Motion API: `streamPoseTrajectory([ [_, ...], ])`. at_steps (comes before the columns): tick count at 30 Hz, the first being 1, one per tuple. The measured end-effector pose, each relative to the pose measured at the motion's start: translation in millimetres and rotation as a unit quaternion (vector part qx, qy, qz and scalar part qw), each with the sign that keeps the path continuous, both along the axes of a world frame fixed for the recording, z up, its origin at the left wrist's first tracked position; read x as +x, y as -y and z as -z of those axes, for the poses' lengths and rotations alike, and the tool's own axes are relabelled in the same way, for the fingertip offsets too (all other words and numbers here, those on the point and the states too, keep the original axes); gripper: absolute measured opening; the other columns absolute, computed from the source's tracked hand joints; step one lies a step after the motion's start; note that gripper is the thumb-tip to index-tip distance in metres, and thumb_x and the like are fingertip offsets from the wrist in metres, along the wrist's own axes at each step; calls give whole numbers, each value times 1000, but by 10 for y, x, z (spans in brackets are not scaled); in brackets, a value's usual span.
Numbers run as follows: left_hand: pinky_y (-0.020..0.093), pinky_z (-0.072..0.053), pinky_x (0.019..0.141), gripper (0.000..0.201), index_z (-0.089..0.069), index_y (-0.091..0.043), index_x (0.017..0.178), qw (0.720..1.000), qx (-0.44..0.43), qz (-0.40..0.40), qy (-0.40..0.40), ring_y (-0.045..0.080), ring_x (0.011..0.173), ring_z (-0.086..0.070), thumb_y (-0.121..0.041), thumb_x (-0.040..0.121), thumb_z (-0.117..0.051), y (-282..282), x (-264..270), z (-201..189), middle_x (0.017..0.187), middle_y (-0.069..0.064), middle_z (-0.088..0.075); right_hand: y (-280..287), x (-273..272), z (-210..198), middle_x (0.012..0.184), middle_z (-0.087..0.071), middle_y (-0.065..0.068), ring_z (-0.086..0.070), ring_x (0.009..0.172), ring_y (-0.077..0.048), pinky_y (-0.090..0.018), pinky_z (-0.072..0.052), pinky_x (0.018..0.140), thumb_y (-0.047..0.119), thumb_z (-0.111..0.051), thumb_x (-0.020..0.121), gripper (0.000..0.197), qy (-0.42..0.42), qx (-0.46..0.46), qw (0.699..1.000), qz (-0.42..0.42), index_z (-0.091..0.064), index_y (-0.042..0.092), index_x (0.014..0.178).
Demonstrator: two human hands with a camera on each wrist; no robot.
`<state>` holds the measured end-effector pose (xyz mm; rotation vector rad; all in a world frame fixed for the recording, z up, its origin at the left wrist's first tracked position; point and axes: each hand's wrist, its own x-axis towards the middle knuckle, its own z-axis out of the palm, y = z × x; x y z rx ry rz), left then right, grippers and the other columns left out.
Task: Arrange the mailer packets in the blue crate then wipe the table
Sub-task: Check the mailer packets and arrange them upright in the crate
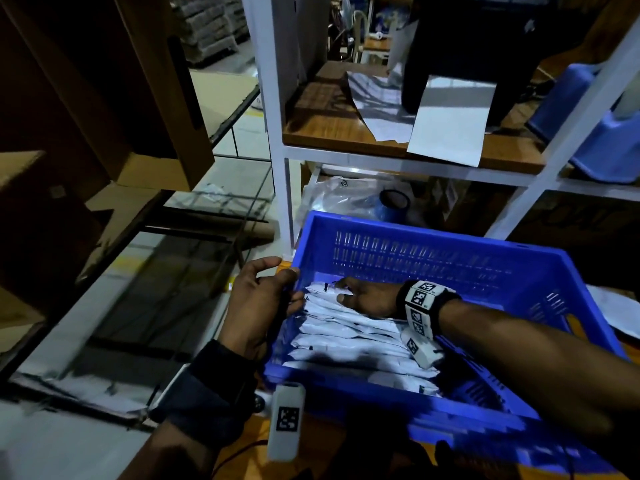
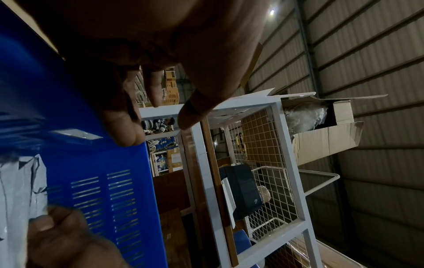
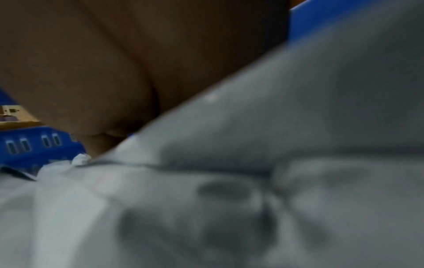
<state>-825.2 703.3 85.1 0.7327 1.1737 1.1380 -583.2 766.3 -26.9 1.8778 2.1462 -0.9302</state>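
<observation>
The blue crate (image 1: pixel 415 233) sits on the orange-brown table, holding a row of several white mailer packets (image 1: pixel 346 327) leaning against each other. My right hand (image 1: pixel 360 294) reaches into the crate and lies flat on the packets near the far left corner, fingers stretched out. The right wrist view shows only my palm (image 3: pixel 91 72) pressed on a blurred packet (image 3: pixel 275 145) and a strip of crate wall (image 3: pixel 34 145). My left hand (image 1: pixel 280 285) is at the crate's left rim (image 2: pixel 103 163), its fingers (image 2: pixel 123 130) resting on the edge and its thumb held apart.
A white rack with a wooden shelf (image 1: pixel 346 133) stands just behind the crate, carrying loose papers and a black object. Blue plastic stools (image 1: pixel 606 140) sit at the right. Cardboard boxes (image 1: pixel 104 98) crowd the left. A blue tape roll (image 1: pixel 394 202) and clear bags lie beyond the crate.
</observation>
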Motion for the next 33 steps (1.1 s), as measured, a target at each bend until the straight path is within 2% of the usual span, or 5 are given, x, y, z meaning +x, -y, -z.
streamPoseTrajectory([
  [7,27,-53,49,29,-54,-8,120,1000,4,-3,2,24,60,-58,-1,94,-66,42,32,-47,90,17,-66,185,0,-320,164,-35,-3,-31,151,-27,-42,-20,124,66,-41,101,68,-21,60,998,-2,-34,27,157],
  [13,24,-52,45,21,-56,-8,108,999,37,-8,-17,18,50,-59,3,93,-65,66,51,7,77,11,-62,363,84,-1087,120,-68,2,-65,115,-20,-39,-49,104,50,-59,99,47,-88,95,992,4,-60,21,136],
  [21,20,-51,55,19,-64,-15,108,993,88,69,-50,7,57,-62,-7,93,-70,341,143,-30,85,5,-67,1516,281,-1858,110,-74,10,-71,102,-6,-39,-58,93,59,-63,91,44,-224,207,949,81,-64,36,128],
  [28,39,-54,77,16,-71,-24,93,970,158,175,-62,24,82,-67,-18,80,-79,1124,876,-146,88,7,-74,2646,869,-1721,100,-78,-6,-76,92,-24,-41,-61,79,30,-69,96,27,-290,291,884,224,-70,18,120],
  [33,25,-51,61,11,-67,-15,95,947,174,262,-72,14,68,-66,-6,93,-70,2013,1836,-106,80,2,-73,3910,1613,-1427,92,-77,-1,-75,85,-19,-34,-59,70,25,-69,98,18,-283,325,846,313,-72,21,115],
])
